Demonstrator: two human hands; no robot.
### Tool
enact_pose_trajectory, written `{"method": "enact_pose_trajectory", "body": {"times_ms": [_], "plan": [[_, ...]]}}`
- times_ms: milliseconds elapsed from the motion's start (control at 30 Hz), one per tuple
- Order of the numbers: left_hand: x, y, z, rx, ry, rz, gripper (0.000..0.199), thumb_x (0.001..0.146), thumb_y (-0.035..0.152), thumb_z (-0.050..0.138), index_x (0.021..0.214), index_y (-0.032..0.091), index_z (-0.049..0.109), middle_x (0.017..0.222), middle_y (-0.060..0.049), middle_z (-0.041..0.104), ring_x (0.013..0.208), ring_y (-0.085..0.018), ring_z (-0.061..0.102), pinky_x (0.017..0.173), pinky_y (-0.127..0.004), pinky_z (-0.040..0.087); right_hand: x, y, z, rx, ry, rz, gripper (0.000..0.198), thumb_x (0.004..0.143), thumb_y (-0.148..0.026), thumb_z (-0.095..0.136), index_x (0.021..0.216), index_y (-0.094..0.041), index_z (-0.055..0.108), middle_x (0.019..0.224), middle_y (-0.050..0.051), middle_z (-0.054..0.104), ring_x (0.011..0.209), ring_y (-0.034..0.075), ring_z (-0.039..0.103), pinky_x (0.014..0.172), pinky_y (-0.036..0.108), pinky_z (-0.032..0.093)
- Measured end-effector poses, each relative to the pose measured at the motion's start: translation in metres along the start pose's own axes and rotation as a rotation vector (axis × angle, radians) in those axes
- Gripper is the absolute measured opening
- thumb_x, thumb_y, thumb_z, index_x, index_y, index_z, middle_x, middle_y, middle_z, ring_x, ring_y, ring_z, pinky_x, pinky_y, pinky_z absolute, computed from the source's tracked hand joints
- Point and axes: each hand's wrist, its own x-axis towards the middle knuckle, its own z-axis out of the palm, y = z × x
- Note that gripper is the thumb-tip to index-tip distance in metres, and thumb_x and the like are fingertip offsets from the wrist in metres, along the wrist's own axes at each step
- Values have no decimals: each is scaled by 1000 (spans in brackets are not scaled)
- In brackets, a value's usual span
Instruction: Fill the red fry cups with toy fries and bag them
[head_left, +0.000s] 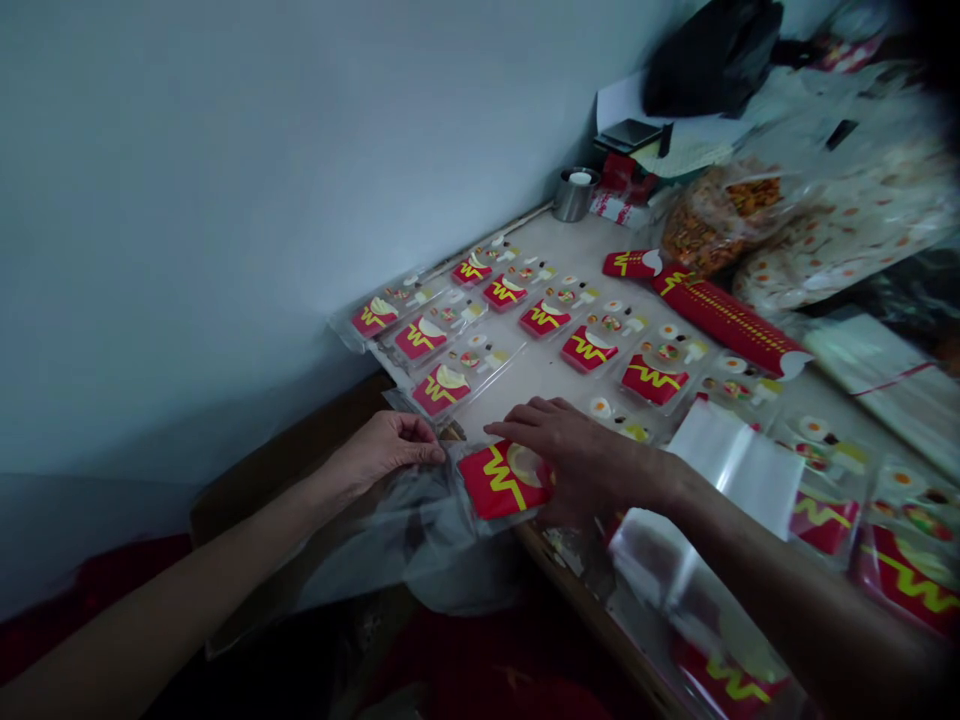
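My left hand (405, 442) pinches the edge of a clear plastic bag (390, 535) that hangs over the near table edge. At the bag's mouth is a clear pack with a red carton (495, 485) marked by a yellow zigzag. My right hand (581, 450) grips the right end of this pack, its index finger stretched to the left and its thumb hidden. Beyond the hands lie rows of similar packs, such as one with a red carton (441, 388). Small food-shaped pieces show above the cartons; one looks like a fried egg (600, 407).
A long stack of red cartons (731, 320) lies behind the rows. Farther back are a metal cup (575, 196), a bag of orange-brown pieces (720, 215) and a black bag (712, 60). Clear plastic sleeves (739, 465) lie under my right forearm. A wall (262, 180) borders the table.
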Motion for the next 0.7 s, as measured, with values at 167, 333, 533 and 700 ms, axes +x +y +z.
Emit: {"method": "enact_pose_trajectory", "body": {"times_ms": [167,333,533,700], "plan": [[7,30,-5,259,-67,83,42,63,44,85,94,18,75,78,1,68,69,-14,58,63,-23,42,-2,-8,6,-103,111,64,96,62,-45,81,147,-13,47,126,16,60,112,33,53,99,48,37],[24,71,-9,539,-230,149,50,70,53,80,109,21,76,98,-3,75,87,-20,65,75,-25,47,-13,-14,11,-181,258,209,95,65,-48,82,147,-13,47,132,17,59,117,35,50,98,49,37],[44,113,4,475,-685,47,44,78,53,76,108,20,76,101,-8,76,80,-18,67,71,-26,50,-23,-9,15,-299,328,250,94,70,-37,81,151,-14,40,140,17,56,123,36,46,104,50,32],[53,116,15,321,-716,-104,43,63,39,88,99,20,78,93,-10,77,71,-19,68,63,-28,52,-34,4,14,-258,308,230,91,73,-41,79,152,-15,41,140,16,55,124,35,46,104,50,31]]}}
